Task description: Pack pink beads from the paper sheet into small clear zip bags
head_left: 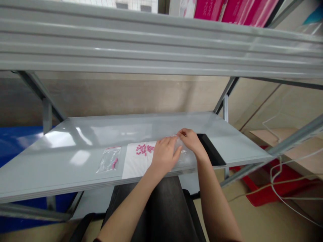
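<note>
Several small pink pills (144, 149) lie in a loose heap on a white sheet (133, 161) on the grey shelf (75, 158). My left hand (165, 155) rests on a stack of clear plastic bags (183, 150) just right of the sheet, its fingers curled onto the top bag. My right hand (190, 140) pinches the far edge of the same stack between thumb and fingers. To the left lies a clear zip bag (110, 160) with a red seal strip and a few pink pills inside.
A black flat tablet-like device (211, 149) lies on the shelf right of my hands. A grey upper shelf (151, 43) hangs overhead with pink boxes (227, 8) on it. White cables (277, 174) trail over a red object (267, 191) at right. Blue surface (15, 141) at left.
</note>
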The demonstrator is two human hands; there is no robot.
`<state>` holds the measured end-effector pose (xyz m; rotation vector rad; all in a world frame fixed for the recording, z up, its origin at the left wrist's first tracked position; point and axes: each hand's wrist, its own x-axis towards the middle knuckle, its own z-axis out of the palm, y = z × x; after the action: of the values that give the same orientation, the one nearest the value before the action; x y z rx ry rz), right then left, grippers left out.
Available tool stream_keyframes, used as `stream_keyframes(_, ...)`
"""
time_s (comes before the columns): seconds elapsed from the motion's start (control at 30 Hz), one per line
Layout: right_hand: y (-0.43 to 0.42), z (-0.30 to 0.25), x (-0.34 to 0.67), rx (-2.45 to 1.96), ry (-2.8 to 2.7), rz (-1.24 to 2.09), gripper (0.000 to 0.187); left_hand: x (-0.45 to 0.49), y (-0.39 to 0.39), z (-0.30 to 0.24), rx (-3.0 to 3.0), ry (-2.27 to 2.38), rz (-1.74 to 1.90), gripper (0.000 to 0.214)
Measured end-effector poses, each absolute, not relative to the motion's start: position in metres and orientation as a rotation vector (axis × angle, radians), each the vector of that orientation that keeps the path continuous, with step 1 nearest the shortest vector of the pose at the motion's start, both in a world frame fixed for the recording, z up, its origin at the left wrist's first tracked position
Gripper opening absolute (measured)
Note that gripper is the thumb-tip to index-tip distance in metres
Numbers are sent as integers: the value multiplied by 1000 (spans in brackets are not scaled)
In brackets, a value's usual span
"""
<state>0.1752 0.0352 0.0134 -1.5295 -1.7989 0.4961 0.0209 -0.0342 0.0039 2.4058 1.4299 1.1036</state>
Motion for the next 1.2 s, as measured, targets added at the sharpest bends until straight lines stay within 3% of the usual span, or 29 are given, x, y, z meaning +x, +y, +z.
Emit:
stream_keyframes(0.27, 27, -4, 182, -1649, -1818, 416, 10, 37, -63, -21, 2571, 1451, 889, 48)
stream_keyframes(0.7, 20, -22, 182, -1604, -1736, 369, 15, 31, -71, -38, 2685, 1474, 700, 68)
stream_keyframes(0.93, 14, -19, 184, -1557, -1707, 325, 23, 27, -70, -34, 2621, 1395, 740, 63)
stream_keyframes(1.2, -7, 4, 195, -1514, -1642, 205, 25, 17, -75, -22, 2516, 1292, 1089, 53)
